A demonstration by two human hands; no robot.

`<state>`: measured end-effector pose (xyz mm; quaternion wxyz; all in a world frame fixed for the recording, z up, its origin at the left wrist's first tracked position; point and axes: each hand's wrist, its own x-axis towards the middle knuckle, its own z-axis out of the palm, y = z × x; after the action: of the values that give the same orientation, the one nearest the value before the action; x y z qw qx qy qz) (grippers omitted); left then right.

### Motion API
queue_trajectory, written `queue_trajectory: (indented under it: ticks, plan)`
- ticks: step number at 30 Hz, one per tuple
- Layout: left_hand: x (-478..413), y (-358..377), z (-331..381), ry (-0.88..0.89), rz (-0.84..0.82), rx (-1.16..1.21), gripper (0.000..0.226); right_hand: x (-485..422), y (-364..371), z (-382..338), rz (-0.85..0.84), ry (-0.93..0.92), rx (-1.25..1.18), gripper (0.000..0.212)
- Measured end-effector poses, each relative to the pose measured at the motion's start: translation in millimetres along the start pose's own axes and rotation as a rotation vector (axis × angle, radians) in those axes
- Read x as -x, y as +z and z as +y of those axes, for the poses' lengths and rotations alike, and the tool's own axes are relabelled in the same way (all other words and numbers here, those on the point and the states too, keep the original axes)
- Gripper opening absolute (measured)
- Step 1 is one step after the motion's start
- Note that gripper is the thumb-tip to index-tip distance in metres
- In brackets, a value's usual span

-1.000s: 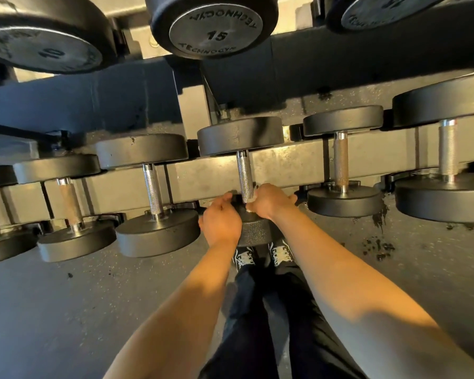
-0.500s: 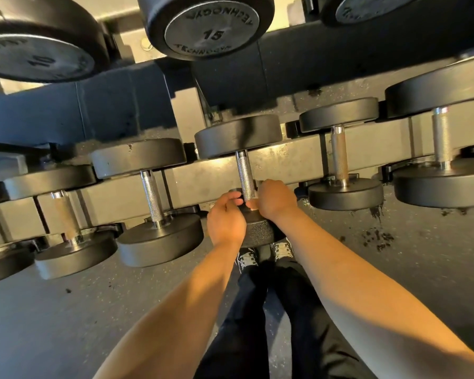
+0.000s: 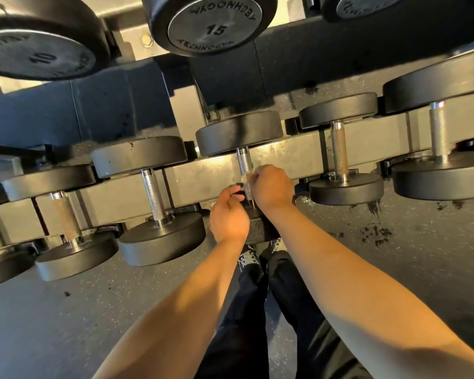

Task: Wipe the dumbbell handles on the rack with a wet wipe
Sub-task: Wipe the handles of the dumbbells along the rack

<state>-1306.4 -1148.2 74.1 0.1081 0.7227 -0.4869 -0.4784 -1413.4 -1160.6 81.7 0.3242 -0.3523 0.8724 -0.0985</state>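
Speckled gym floor [image 3: 394,269] below, and across it runs the dumbbell rack [image 3: 211,173], a low row of dumbbells lying with handles facing us, bigger ones marked 10 and 15 on the tier above. Both hands are on the middle dumbbell [image 3: 240,132]. Right hand [image 3: 271,187] is curled around the lower part of its handle [image 3: 244,162], and a scrap of pale wet wipe [image 3: 248,176] peeks out at the fingertips, so those fingers look clenched onto the wipe and bar together. Left hand [image 3: 229,214] sits just below and beside it, fingers [image 3: 234,195] bent in toward the base of the handle by the near weight head; whether they truly grip something there, I cannot tell.

For a clean pass, I'd say keep the wipe wrapped fully around the bar, twist while sliding up toward the far head, and let the left hand steady the near head so the dumbbell doesn't roll in its cradle. Bare bar shows above the right fingers and probably needs covering.

That handle is bright knurled steel, slim, with black rubber heads at each end. Neighbouring handles left and right of the fingers look similar, a couple duller and tan-tinted
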Motion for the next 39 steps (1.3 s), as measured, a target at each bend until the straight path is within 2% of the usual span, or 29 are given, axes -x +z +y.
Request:
queue_trajectory:
  ticks: [2,4,6,8,10,11,12,14,15,17,19,22,24,27,33,37,39]
  plan:
    - [1.8,-0.4,0.8,0.012,-0.006,0.012,0.034,8.9,-0.5,6.1,-0.097,0.060,0.141,0.016]
    - [2.5,-3.1,1.7,0.017,-0.021,-0.014,0.026,16.5,0.9,12.1,-0.144,0.112,0.160,0.016]
    - [-0.7,-5.1,-1.4,0.102,-0.080,-0.046,0.016,20.7,1.2,16.2,-0.114,0.063,0.025,0.017]
    - [-4.6,-9.0,-3.6,0.268,-0.194,-0.098,0.013,25.1,0.0,17.8,-0.082,-0.045,-0.177,0.032]
    - [-9.4,-14.5,-0.1,0.326,-0.323,-0.025,0.018,29.6,-3.3,16.5,-0.066,-0.147,-0.285,0.015]
    - [-10.2,-18.3,4.2,0.298,-0.367,0.036,0.019,31.0,-5.0,15.3,-0.083,-0.174,-0.306,0.018]
    - [-12.1,-21.9,7.2,0.275,-0.366,0.076,0.019,31.8,-4.3,15.5,-0.100,-0.184,-0.315,0.035]
    - [-22.3,-26.1,9.2,0.245,-0.254,0.098,0.018,35.2,-3.8,14.9,-0.085,-0.152,-0.326,0.059]
    - [-29.8,-26.6,10.4,0.224,-0.177,0.124,0.016,36.1,-2.4,15.1,-0.045,-0.123,-0.335,0.061]
    - [-45.6,-19.6,17.6,0.177,-0.085,0.193,0.014,34.6,0.1,14.3,0.028,-0.050,-0.317,0.050]
    - [-53.6,-4.3,35.7,0.114,-0.074,0.263,0.012,30.9,0.5,12.1,0.047,-0.033,-0.245,0.035]
    - [-59.4,18.3,58.0,-0.067,-0.078,0.454,0.013,26.6,2.8,11.2,0.021,-0.034,-0.262,0.037]
    - [-63.9,26.2,54.0,-0.113,-0.096,0.496,0.016,24.4,1.9,12.1,0.004,-0.023,-0.228,0.032]
    - [-65.9,25.7,40.2,-0.146,-0.218,0.356,0.020,21.8,0.7,12.7,-0.019,0.011,-0.172,0.022]
    - [-71.8,16.4,27.7,-0.200,-0.545,0.144,0.027,22.9,0.0,10.8,-0.050,0.041,-0.172,0.031]
    - [-73.2,9.3,29.3,-0.125,-0.595,-0.060,0.026,22.9,-0.7,10.1,-0.054,0.055,-0.169,0.024]
    - [-73.5,10.6,36.3,-0.151,-0.517,-0.021,0.030,22.8,-1.9,10.4,-0.056,0.064,-0.172,0.025]
